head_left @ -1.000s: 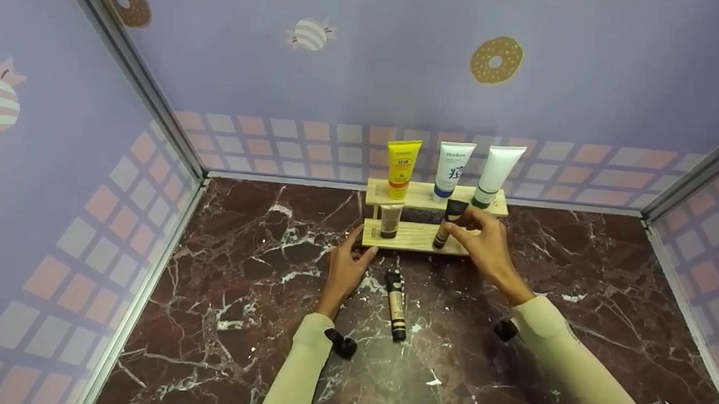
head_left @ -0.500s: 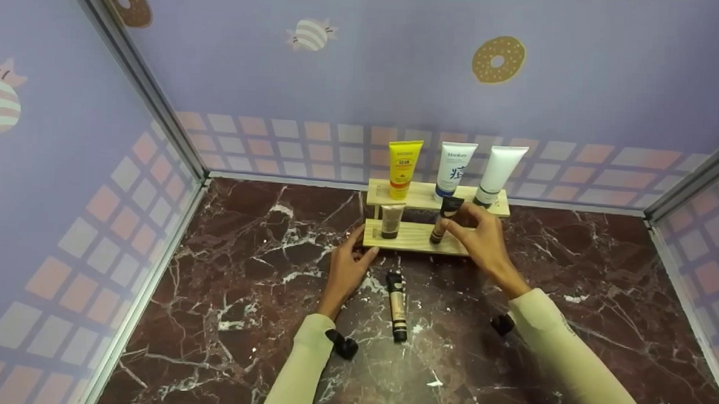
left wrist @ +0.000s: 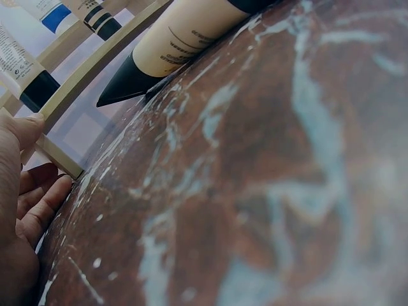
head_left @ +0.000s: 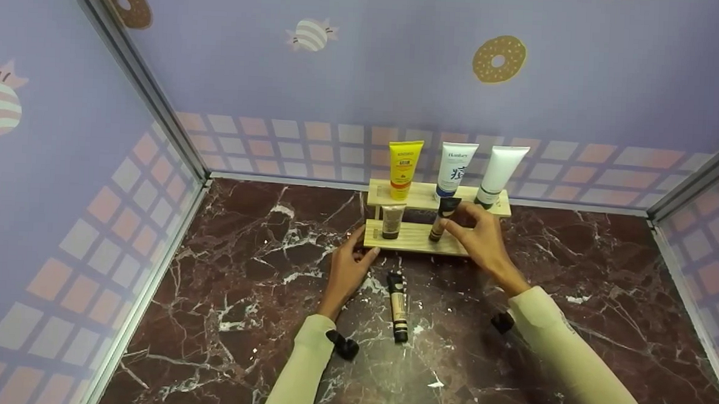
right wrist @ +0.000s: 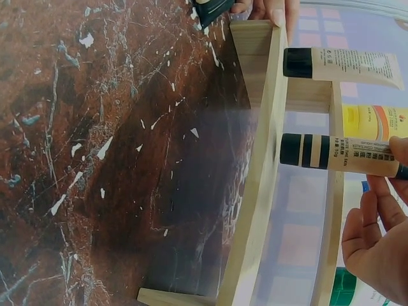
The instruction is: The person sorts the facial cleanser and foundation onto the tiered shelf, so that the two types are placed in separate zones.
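My right hand (head_left: 485, 241) pinches a beige concealer tube (head_left: 436, 231) near its flat black top end. The tube stands nearly upright, black cap down, at the lower shelf of a two-tier wooden rack (head_left: 415, 239). In the right wrist view, the cap of the concealer tube (right wrist: 319, 151) meets the shelf edge. At the rack's left end my left hand (head_left: 345, 271) holds on, thumb at the front edge and fingers around the side. A small beige tube (head_left: 392, 220) stands on the lower shelf's left part. Another black-and-beige tube (head_left: 398, 307) lies on the marbled table in front.
On the upper shelf stand a yellow tube (head_left: 403, 170), a white tube with a blue cap (head_left: 455, 170) and a white tube with a green cap (head_left: 500, 175). A patterned wall (head_left: 316, 91) rises right behind the rack. Side panels flank the dark marbled table (head_left: 241, 282).
My right hand has shifted the concealer tube slightly left along the lower shelf. My left hand stays at the rack's end, and the other tubes keep their places.
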A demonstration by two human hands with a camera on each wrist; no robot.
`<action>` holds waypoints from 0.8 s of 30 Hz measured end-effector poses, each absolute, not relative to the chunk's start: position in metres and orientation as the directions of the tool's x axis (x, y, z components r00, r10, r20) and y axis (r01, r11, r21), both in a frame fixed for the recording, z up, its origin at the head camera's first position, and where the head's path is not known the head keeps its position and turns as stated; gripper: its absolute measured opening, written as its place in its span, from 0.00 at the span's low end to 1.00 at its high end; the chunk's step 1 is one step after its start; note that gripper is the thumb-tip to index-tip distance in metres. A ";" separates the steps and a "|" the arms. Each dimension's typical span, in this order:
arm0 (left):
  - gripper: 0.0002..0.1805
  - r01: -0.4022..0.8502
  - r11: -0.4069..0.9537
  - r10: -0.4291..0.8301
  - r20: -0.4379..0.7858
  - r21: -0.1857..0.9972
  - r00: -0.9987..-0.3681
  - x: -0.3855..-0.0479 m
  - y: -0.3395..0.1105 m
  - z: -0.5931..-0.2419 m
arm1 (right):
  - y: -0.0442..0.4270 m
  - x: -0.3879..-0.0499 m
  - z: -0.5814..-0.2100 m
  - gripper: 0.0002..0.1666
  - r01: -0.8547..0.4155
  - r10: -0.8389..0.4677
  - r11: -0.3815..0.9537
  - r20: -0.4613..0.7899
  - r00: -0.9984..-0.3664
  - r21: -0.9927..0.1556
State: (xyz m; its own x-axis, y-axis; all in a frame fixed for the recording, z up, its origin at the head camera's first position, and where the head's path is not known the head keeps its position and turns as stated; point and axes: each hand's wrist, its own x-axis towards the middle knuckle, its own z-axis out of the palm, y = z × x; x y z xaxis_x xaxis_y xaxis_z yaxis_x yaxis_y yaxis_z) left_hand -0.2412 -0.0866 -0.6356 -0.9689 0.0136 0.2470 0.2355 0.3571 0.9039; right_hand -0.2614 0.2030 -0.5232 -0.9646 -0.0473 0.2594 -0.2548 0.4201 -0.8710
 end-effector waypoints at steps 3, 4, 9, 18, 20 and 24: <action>0.36 0.240 0.349 0.017 0.250 0.906 -0.968 -0.241 -0.086 -0.636 | 0.204 -0.261 -0.523 0.12 -0.271 -0.057 0.420 0.273 -0.960 -0.866; 0.36 0.240 0.344 0.020 0.249 0.908 -0.968 -0.240 -0.086 -0.636 | 0.205 -0.261 -0.524 0.13 -0.278 -0.062 0.419 0.278 -0.958 -0.864; 0.36 0.242 0.333 0.032 0.246 0.911 -0.969 -0.240 -0.084 -0.637 | 0.208 -0.261 -0.529 0.14 -0.292 -0.069 0.427 0.291 -0.954 -0.856; 0.36 0.252 0.339 0.023 0.260 0.906 -0.965 -0.241 -0.085 -0.638 | 0.210 -0.261 -0.532 0.15 -0.304 -0.096 0.425 0.292 -0.952 -0.853; 0.36 0.256 0.342 0.024 0.264 0.904 -0.964 -0.242 -0.085 -0.638 | 0.210 -0.261 -0.532 0.16 -0.312 -0.110 0.423 0.293 -0.950 -0.851; 0.35 0.267 0.336 0.025 0.274 0.903 -0.961 -0.242 -0.086 -0.639 | 0.213 -0.260 -0.533 0.21 -0.325 -0.137 0.415 0.295 -0.946 -0.850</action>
